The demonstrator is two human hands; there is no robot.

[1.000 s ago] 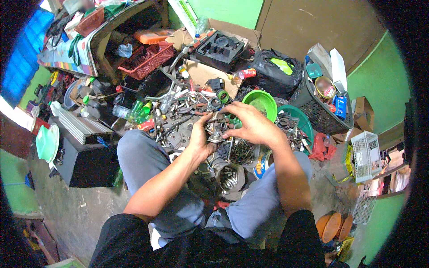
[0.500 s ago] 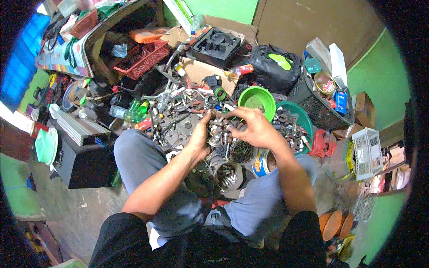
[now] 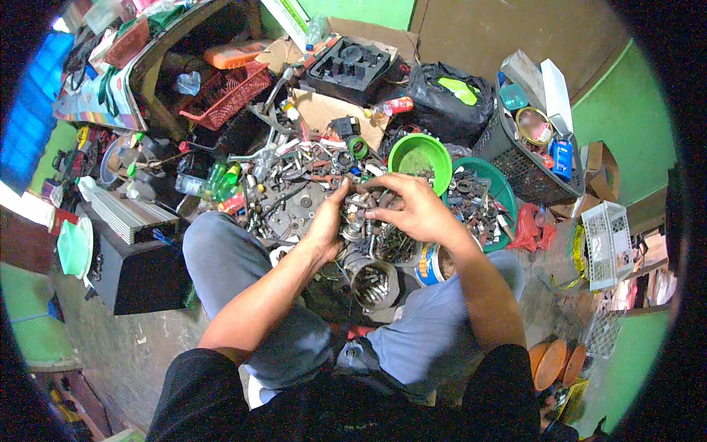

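Far left: pale green plastic lid (image 3: pixel 74 247), flat and glossy, propped beside a black box-shaped cabinet (image 3: pixel 140 272) with a ribbed grey metal unit (image 3: pixel 129 216) on top. Above that, red plastic mesh basket (image 3: pixel 224 96), open lattice walls. Green glass bottles (image 3: pixel 224 177) lie on their sides just left of the scrap.

Centre: dense heap of metal parts (image 3: pixel 294 184), bolts, rings, brackets, mostly dull grey and rusty brown, spread on the floor in front of the knees.

Left hand (image 3: pixel 328 221): palm turned inward, fingers curled, thumb up, cupped against a small cluster of metal fittings (image 3: pixel 361 214) held above the heap. Narrow, closed onto the cluster from the left.

Right hand (image 3: pixel 409 206): comes over from the right, fingers bent and pinched on the same cluster, fingertips meeting the left hand's. So the fittings sit between both hands, just above the heap; exact piece in the pinch too small to tell.

Below the hands: round metal tin (image 3: pixel 375 283), open, filled with short cylindrical steel pieces. Just right of it, a blue-labelled can (image 3: pixel 427 265), partly hidden by the right forearm.

Right of the hands: bright green plastic bowl (image 3: pixel 420 155), smooth, round; darker green basin (image 3: pixel 493 191) holding rusty hardware. Further right, black woven plastic basket (image 3: pixel 526 169), then a white wire-grid crate (image 3: pixel 607 243). Lower right: orange round lids (image 3: pixel 556 365), stacked.
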